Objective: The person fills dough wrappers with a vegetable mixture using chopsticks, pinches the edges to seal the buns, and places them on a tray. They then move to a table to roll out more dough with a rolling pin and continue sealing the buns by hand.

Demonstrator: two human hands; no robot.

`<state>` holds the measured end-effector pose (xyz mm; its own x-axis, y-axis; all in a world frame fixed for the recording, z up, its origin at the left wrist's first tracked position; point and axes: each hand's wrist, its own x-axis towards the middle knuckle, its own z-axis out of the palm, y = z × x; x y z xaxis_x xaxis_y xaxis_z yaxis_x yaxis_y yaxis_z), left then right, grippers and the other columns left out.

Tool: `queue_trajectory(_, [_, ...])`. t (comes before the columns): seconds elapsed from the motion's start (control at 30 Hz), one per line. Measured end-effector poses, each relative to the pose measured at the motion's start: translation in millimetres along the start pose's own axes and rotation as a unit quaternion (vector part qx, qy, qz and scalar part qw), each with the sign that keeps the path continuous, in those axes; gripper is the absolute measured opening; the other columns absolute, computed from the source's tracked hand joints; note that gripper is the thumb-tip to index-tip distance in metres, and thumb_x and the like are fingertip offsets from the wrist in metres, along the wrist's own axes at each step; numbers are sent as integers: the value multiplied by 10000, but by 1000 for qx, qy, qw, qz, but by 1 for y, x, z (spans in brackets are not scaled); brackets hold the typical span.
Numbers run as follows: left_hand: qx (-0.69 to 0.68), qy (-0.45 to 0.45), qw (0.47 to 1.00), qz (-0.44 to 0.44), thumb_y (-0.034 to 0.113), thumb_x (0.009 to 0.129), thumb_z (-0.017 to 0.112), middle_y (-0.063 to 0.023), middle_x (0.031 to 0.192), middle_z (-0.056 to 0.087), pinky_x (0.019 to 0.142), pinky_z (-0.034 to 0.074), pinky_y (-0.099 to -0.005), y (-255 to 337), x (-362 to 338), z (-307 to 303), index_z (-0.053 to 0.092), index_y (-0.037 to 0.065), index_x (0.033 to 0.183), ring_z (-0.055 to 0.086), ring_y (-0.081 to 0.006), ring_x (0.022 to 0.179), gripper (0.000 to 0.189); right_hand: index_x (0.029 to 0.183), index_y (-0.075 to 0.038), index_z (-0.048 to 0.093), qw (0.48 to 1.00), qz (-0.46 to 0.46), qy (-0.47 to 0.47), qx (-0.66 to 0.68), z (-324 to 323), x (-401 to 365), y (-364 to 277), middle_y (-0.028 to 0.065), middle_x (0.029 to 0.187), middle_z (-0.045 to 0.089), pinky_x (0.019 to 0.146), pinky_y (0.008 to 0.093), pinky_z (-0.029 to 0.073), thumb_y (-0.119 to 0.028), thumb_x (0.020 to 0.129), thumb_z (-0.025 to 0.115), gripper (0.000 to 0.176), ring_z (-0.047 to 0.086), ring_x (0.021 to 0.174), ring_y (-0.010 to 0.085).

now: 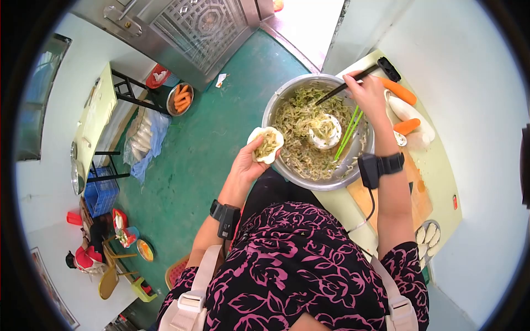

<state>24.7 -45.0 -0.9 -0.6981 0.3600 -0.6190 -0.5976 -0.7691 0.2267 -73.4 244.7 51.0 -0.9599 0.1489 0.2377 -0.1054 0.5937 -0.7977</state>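
My left hand cups a round white dough wrapper heaped with shredded green filling, just beside the rim of the big round steel bowl. My right hand grips a pair of black chopsticks, their tips down in the bowl's filling. Two thin green chopsticks lean inside the bowl, and orange carrots lie just beyond my right hand.

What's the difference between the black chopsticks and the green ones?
The black chopsticks are dark and held in the right hand; the green chopsticks are bright and nobody holds them. The black pair is raised, tips over the filling; the green pair rests inside the metal bowl, leaning on its wall. Both are pairs pointing into that bowl.
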Motion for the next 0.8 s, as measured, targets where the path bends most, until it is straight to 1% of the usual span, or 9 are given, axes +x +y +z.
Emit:
queue_trajectory(0.03, [-1,-18,1000,-1,108,808,525,-153,1107,510,776,482,-446,-3,3,2,431,46,1139,512,-298,1007,349,791,-4,628,998,-11,-17,-61,8,9,-5,196,684,592,618,366,452,-253,727,573,263,585,658,331])
queue_trajectory(0.17, [-4,-54,998,-23,101,799,537,-140,1121,505,774,482,-441,-10,8,22,427,57,1150,508,-292,1015,370,770,7,624,985,2,-126,-118,57,40,0,219,694,582,657,400,449,-246,721,572,262,575,702,355])
queue_trajectory(0.3, [0,-82,995,-61,103,794,539,-132,1130,502,768,480,-451,-14,11,39,422,69,1162,503,-285,1023,388,780,22,617,982,33,-110,-147,74,62,16,218,738,591,663,401,453,-295,697,603,328,576,711,357])
queue_trajectory(0.5, [47,-70,992,-92,118,801,531,-128,1132,503,753,487,-450,-13,14,47,426,74,1163,509,-292,1014,379,887,36,603,991,103,-83,-4,79,53,71,193,808,611,674,354,462,-353,663,639,450,599,742,297])
queue_trajectory(0.53, [55,-65,992,-94,120,801,530,-129,1131,503,750,489,-449,-13,14,47,428,72,1161,511,-292,1011,377,928,27,598,979,166,-105,53,73,46,62,175,840,618,700,339,461,-327,683,633,432,603,768,260])
queue_trajectory(0.63, [54,-72,991,-104,125,801,532,-132,1130,503,739,493,-447,-14,18,48,429,70,1159,513,-291,1010,377,948,17,595,995,65,-74,-29,46,21,34,156,857,622,685,309,466,-291,715,616,386,606,761,225])
queue_trajectory(0.67, [55,-75,991,-101,125,800,533,-133,1126,505,733,496,-443,-13,17,51,429,70,1160,518,-290,1003,379,962,4,593,991,78,-102,40,41,6,29,130,846,625,664,285,467,-269,756,582,343,603,728,185])
queue_trajectory(0.7, [54,-77,991,-99,126,799,534,-135,1123,508,727,499,-440,-13,15,54,428,70,1161,522,-289,996,381,957,-3,590,962,144,-164,166,34,-13,12,77,792,619,644,283,467,-304,800,542,342,589,705,172])
queue_trajectory(0.8, [59,-96,988,-107,130,799,535,-140,1109,516,706,507,-424,-15,16,55,425,66,1165,540,-285,968,388,1052,-28,520,767,286,-303,488,37,-74,-11,78,997,540,785,293,422,-518,823,423,550,516,918,165])
